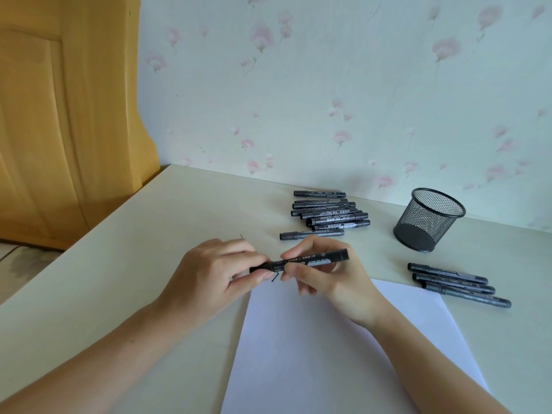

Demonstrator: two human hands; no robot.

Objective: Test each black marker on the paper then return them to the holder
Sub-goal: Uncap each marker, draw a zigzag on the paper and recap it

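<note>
Both hands hold one black marker (301, 260) just above the near-left corner of the paper (328, 348). The left hand (215, 273) pinches the cap end between thumb and fingers; the right hand (325, 276) is closed round the barrel, whose far end sticks out toward the holder (429, 220). Whether the cap is coming off or going on cannot be told. A small dark mark shows on the paper's corner under the hands.

The marker looks light and stiff, with a smooth plastic body that could slip in a loose grip. The sensible hold is the one seen here: barrel in one hand, cap in the other, pulled straight along the axis so that the tip does not smear the fingers.

A pile of markers (327, 213) lies on the counter (155, 234) beyond the hands, and a smaller group (457, 283) lies right of the paper, near the mesh holder, which looks empty. Judged from that, no marker has yet gone into the holder.
</note>
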